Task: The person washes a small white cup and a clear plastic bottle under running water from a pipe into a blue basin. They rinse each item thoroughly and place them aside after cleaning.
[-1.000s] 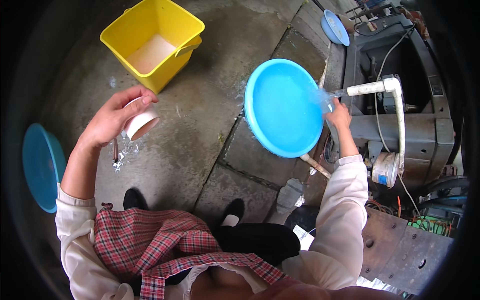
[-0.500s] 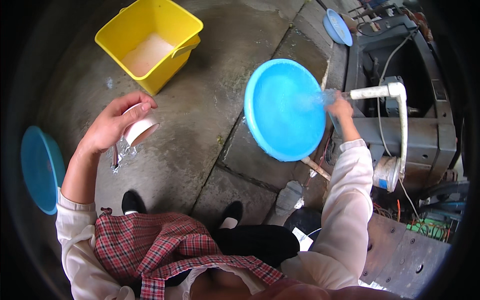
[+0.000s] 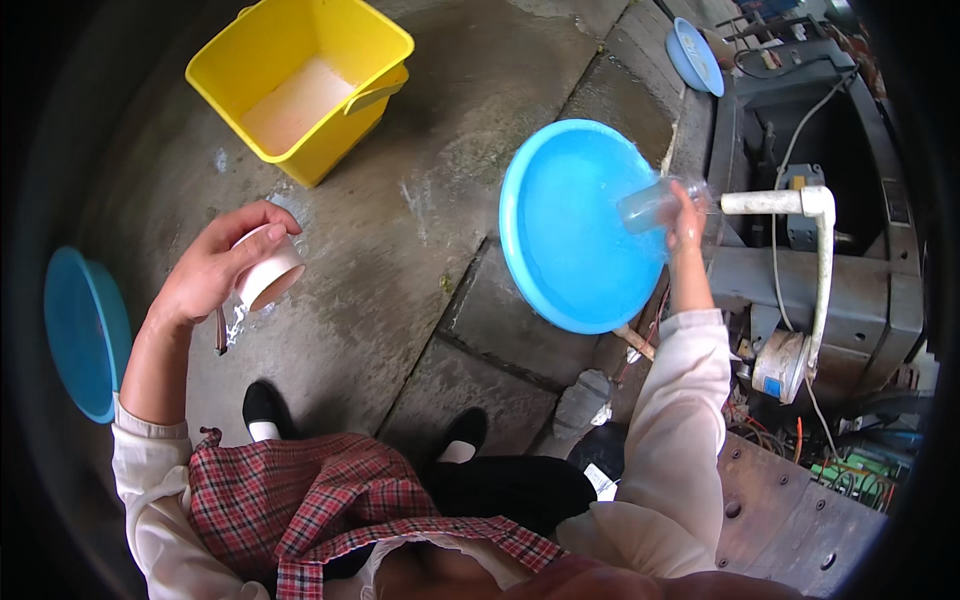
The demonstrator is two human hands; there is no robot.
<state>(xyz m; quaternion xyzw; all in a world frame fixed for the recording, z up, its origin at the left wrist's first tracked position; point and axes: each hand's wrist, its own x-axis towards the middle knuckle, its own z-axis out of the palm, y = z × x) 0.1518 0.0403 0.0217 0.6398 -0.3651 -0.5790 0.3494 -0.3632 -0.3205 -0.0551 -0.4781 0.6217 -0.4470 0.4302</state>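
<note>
My left hand (image 3: 222, 262) is closed round a small white cup (image 3: 266, 280), tilted with its mouth downward. A slim handle-like piece (image 3: 221, 332), whose kind I cannot make out, sticks out below that hand, beside shiny water drips. On the right, my right hand (image 3: 687, 222) grips a clear cup (image 3: 648, 206), blurred and lying sideways over the edge of a large blue basin (image 3: 514, 235). Bluish water stands in the basin. Close to the right hand is the open end of a white pipe (image 3: 762, 202), and splashes show between them.
A yellow bucket (image 3: 345, 150) holding pale liquid stands at the far left. Another blue basin (image 3: 88, 340) is at the left edge, a small light-blue one (image 3: 694, 57) at the far right. Grey machinery (image 3: 840, 275) lines the right, and a stone (image 3: 582, 402) lies below the large basin.
The clear cup now shows plainly over the basin; before, water splashed there from the spout by my right hand. My left hand has shifted slightly left and down with the white cup.
</note>
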